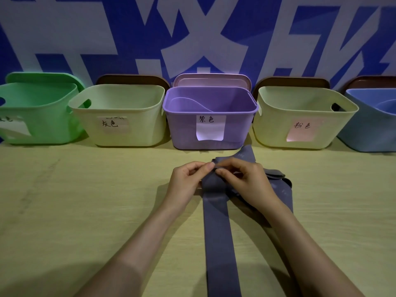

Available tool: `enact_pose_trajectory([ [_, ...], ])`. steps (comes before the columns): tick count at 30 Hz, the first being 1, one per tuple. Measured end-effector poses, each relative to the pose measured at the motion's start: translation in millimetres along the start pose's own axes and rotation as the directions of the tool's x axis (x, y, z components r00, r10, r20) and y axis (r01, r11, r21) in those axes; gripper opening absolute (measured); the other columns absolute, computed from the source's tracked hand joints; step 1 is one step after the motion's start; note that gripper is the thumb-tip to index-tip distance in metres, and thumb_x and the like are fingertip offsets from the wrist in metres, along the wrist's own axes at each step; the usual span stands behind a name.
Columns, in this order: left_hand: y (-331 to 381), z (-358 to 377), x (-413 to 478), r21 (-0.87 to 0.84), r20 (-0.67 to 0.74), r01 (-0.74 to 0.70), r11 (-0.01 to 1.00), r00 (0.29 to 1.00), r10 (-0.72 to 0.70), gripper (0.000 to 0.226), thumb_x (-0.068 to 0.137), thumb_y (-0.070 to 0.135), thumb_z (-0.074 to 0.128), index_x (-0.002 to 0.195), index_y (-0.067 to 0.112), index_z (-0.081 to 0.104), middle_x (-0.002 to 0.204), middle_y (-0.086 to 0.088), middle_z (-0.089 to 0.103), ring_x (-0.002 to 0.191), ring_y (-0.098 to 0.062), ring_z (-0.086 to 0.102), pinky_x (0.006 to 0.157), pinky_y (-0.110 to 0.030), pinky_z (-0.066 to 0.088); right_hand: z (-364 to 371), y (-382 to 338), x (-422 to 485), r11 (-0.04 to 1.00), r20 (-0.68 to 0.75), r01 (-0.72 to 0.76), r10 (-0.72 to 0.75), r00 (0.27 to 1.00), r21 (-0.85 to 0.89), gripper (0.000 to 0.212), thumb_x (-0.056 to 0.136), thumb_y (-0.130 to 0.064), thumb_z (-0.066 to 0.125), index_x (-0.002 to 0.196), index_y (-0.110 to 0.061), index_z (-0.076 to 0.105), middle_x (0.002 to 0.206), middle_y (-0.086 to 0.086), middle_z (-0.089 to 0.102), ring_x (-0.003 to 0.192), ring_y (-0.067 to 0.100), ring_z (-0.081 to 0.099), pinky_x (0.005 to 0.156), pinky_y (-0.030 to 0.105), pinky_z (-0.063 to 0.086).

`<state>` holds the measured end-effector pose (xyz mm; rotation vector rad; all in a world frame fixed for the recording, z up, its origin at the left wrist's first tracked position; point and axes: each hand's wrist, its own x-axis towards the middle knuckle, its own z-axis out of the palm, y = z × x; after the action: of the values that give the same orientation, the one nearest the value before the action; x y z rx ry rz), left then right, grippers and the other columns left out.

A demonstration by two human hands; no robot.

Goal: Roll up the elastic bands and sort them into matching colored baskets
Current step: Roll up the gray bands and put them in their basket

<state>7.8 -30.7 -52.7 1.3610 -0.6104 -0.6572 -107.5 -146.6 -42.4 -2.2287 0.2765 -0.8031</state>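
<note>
"What's that strip like to handle, do you reckon?"

"Soft and light, I'd say. The elastic band (216, 221) lies limp on the table (85, 200). It's flat as a ribbon where it runs back toward the person and crumpled into loose folds under the hands. Thin, rubbery stuff like that likely stretches and springs back, so a roll will probably uncoil unless it's kept tight."

"Where would you take hold?"

"About where they have it. The left hand (186, 183) and the right hand (246, 183) each pinch a small fold of the strip between thumb and fingertips. They're close together, a little in front of the purple basket (184, 133). A short tail pokes out past them toward the baskets. Grabbing it mid-length would only bunch it, I think."

"And the colour?"

"Slate, somewhere between grey and purple. In this dim light I can't tell which. It's matte and wide, with faint pale lettering on that tail. There's a cream basket (139, 129) with a handwritten label just left of the purple one, so the call matters."

"Is that one band or two, off to the right?"

"Can't tell. More of the same slate material loops beside the right wrist, but the hand hides how it joins."
</note>
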Motion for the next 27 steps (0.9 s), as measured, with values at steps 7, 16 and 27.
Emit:
enact_pose_trajectory([
  [7, -3.9, -0.2, 2.0, 0.001, 0.018, -0.028, 1.000, 0.999, 0.028, 0.007, 0.086, 0.015, 0.067, 0.085, 0.015, 0.073, 0.080, 0.001, 0.073, 0.078, -0.009, 0.066, 0.064, -0.023, 0.049, -1.3, -0.4, 1.7, 0.978, 0.006, -0.139, 0.140, 0.990, 0.157, 0.011, 0.090, -0.019, 0.062, 0.094, -0.020, 0.073, 0.085, -0.013, 0.071, 0.084, -0.001, 0.066, 0.071, 0.011, 0.048],
  [16, -6.5, 0.8, 3.9, 0.027, 0.020, -0.114, 0.993, 0.993, 0.114, 0.015, 0.084, 0.004, 0.067, 0.080, 0.019, 0.071, 0.079, 0.008, 0.072, 0.078, -0.003, 0.066, 0.072, -0.018, 0.049, -2.4, 0.5, 1.9, 0.962, 0.029, -0.162, 0.160, 0.987, 0.220, 0.012, 0.086, -0.009, 0.067, 0.095, -0.016, 0.072, 0.088, -0.008, 0.072, 0.088, 0.006, 0.067, 0.080, 0.020, 0.053],
  [27, -4.7, -1.3, 3.6, -0.084, 0.058, -0.034, 0.996, 0.998, 0.039, 0.019, 0.079, -0.004, 0.069, 0.088, 0.013, 0.070, 0.085, 0.000, 0.073, 0.083, -0.011, 0.067, 0.074, -0.020, 0.052, -3.6, -4.9, 0.9, 0.896, 0.026, -0.233, 0.241, 0.970, 0.379, 0.012, 0.081, 0.000, 0.070, 0.091, -0.007, 0.072, 0.086, 0.001, 0.072, 0.086, 0.007, 0.068, 0.074, 0.016, 0.051],
])
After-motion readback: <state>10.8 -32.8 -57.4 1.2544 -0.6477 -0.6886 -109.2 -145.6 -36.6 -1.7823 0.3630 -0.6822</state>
